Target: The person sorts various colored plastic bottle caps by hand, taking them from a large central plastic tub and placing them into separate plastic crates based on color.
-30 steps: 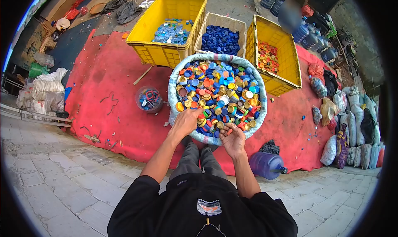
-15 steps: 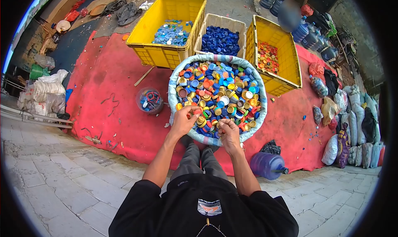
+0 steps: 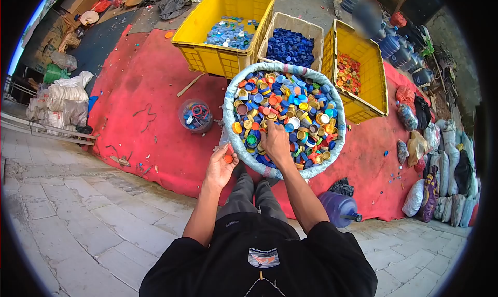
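Observation:
A round basket (image 3: pixel 232 136) with a pale blue cloth rim is heaped with plastic bottle caps (image 3: pixel 282 107) of many colours. To the left of its near edge, my left hand (image 3: pixel 219 170) is turned partly palm up, fingers curled around red-orange bottle caps (image 3: pixel 228 158). My right hand (image 3: pixel 276 145) reaches over the rim with its bent fingers down among the caps. Its fingertips are partly hidden, so whatever they pinch does not show.
Behind the basket stand a yellow crate (image 3: pixel 223 55) with light blue caps, a whitish crate (image 3: pixel 267 35) with dark blue caps and another yellow crate (image 3: pixel 373 71) with orange-red caps. A clear bucket (image 3: pixel 195 116) sits left; a water jug (image 3: pixel 337 208) lies near right.
My left hand has drawn back from over the caps to outside the basket's near-left edge, holding red-orange caps. My right hand has moved forward and left into the heap. The view has shifted slightly.

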`<action>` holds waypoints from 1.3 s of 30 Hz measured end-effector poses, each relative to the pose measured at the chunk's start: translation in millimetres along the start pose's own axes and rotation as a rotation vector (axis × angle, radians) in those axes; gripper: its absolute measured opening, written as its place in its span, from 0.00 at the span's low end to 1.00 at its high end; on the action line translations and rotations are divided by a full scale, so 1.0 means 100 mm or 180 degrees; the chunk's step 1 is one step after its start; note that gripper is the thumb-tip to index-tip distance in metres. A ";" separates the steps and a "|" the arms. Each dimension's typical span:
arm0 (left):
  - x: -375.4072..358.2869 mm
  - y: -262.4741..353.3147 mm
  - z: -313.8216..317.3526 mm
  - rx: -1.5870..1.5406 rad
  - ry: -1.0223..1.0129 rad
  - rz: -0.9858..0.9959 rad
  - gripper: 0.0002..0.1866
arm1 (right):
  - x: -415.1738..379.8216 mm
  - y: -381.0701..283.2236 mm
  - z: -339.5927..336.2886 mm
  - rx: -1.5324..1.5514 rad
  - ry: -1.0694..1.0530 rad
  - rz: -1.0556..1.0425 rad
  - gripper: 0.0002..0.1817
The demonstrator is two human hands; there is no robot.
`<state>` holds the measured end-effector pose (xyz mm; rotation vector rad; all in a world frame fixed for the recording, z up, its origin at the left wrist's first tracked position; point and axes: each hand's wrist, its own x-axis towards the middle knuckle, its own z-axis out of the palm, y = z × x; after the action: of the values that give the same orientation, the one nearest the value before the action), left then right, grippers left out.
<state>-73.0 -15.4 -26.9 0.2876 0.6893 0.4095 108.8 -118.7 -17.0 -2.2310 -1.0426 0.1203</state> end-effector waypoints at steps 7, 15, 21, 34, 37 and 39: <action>-0.02 -0.06 0.09 0.0151 -0.0131 0.0012 0.07 | 0.03 0.08 0.14 0.0087 -0.0005 0.0082 0.15; -0.01 -0.17 0.56 0.0486 -0.0468 -0.0178 0.10 | -0.08 0.15 -0.37 0.3790 0.0074 0.1984 0.15; 0.15 -0.54 1.07 0.0398 -0.1054 -0.0621 0.18 | -0.45 0.38 -1.00 0.5977 0.0795 0.2126 0.18; 0.73 -1.57 2.15 0.0661 -0.0738 -0.2009 0.28 | -0.78 0.92 -1.49 0.5594 0.2059 0.2551 0.32; 1.56 -1.75 2.96 0.1347 -0.1859 -0.1271 0.08 | 0.04 1.51 -1.96 0.5326 0.2221 0.1310 0.07; 1.73 -1.60 3.69 0.1090 -0.1263 -0.0961 0.20 | 0.63 1.83 -2.31 0.4995 0.2418 0.1237 0.06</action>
<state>336.0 -122.8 87.2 0.5627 0.3988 -0.0600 350.0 -280.9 63.5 -0.8047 0.0740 0.1549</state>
